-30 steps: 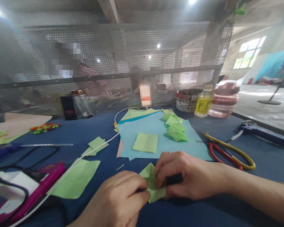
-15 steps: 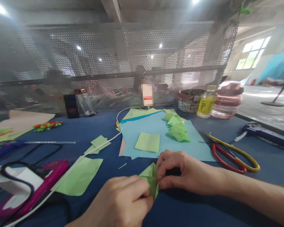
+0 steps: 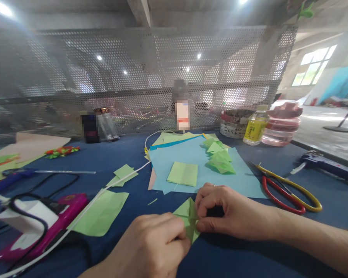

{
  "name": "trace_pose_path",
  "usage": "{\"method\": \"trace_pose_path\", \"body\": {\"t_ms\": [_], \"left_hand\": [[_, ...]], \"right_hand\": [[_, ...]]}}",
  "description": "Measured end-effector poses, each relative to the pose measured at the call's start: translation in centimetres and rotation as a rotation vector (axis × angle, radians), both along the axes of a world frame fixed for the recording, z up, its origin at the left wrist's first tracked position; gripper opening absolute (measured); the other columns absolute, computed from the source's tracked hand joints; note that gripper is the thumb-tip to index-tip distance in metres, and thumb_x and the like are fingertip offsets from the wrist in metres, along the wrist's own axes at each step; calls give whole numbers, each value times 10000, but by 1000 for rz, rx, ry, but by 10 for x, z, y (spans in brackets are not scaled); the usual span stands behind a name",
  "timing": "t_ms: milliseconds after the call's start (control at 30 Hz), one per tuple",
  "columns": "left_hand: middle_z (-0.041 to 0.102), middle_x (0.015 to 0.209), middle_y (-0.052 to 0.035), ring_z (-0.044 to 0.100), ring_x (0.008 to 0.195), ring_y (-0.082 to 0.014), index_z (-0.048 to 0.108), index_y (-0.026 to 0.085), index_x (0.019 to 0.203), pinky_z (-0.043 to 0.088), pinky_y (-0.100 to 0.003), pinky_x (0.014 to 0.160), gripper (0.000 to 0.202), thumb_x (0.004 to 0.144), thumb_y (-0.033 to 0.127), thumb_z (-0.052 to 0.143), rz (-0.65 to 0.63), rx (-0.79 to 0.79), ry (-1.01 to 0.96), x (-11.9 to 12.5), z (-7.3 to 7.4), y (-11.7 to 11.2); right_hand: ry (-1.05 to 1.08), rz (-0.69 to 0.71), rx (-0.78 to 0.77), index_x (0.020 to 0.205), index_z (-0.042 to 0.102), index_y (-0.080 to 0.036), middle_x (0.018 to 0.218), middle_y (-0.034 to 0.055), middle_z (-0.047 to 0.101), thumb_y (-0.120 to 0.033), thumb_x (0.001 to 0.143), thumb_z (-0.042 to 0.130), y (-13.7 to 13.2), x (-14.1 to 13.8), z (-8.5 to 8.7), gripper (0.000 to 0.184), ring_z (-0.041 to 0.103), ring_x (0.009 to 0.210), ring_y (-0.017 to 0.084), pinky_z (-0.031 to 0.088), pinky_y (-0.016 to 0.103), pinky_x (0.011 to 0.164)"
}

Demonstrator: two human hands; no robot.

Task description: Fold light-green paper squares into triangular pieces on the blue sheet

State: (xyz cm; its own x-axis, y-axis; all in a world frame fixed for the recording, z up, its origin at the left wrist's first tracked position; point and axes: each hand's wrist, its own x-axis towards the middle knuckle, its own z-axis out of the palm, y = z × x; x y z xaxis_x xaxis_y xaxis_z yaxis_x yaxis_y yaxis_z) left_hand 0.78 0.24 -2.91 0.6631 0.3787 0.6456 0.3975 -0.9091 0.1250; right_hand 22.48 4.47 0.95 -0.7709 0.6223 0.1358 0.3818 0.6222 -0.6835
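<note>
A small folded piece of light green paper lies between my hands on the dark blue table. My left hand grips its left and lower side, fingers curled. On the right edge, my right hand pinches the paper between thumb and fingers. My fingers hide part of the folds. Just beyond them a square green paper stack rests on light blue sheets. Several folded green paper pieces sit in a row on the right of those sheets.
Red and yellow scissors and a blue-handled tool lie to the right. Bottles and a round basket stand behind. At left are a magenta power strip, a white cable and a green sheet.
The view has shifted slightly, so most things appear a little further right. Both hands keep hold of the green paper, which looks nearly the same.
</note>
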Motion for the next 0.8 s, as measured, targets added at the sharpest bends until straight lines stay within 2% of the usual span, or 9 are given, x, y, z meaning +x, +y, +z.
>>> {"method": "trace_pose_path", "body": {"t_ms": [133, 267, 600, 800], "left_hand": [[570, 636, -14, 514, 524, -131, 641, 185, 765, 376, -209, 473, 299, 795, 67, 368, -8, -2, -7, -2, -2, 0], [569, 622, -14, 512, 507, -130, 643, 184, 752, 365, -213, 459, 306, 790, 65, 364, 2, 11, -29, -1, -3, 0], [574, 626, -11, 534, 510, -131, 619, 189, 755, 383, -205, 477, 295, 757, 37, 366, 26, 10, -19, -2, -2, -2], [550, 632, -12, 493, 524, -133, 646, 188, 875, 347, -204, 460, 322, 841, 84, 344, 80, 31, 44, 1, 3, -2]], "right_hand": [[-51, -94, 57, 673, 589, -150, 742, -8, 563, -222, 823, 689, -3, -2, -1, 194, 525, 764, 118, 419, 224, 719], [-113, -179, 84, 680, 561, -158, 772, 0, 555, -214, 782, 727, -7, -5, -3, 202, 502, 791, 143, 407, 250, 726], [-145, -188, 104, 695, 552, -159, 777, -3, 547, -223, 812, 706, -9, -6, -3, 204, 491, 782, 141, 391, 263, 746], [-155, -185, 126, 701, 564, -153, 785, 6, 556, -198, 800, 707, -9, -6, -4, 180, 494, 781, 143, 400, 266, 743]]}}
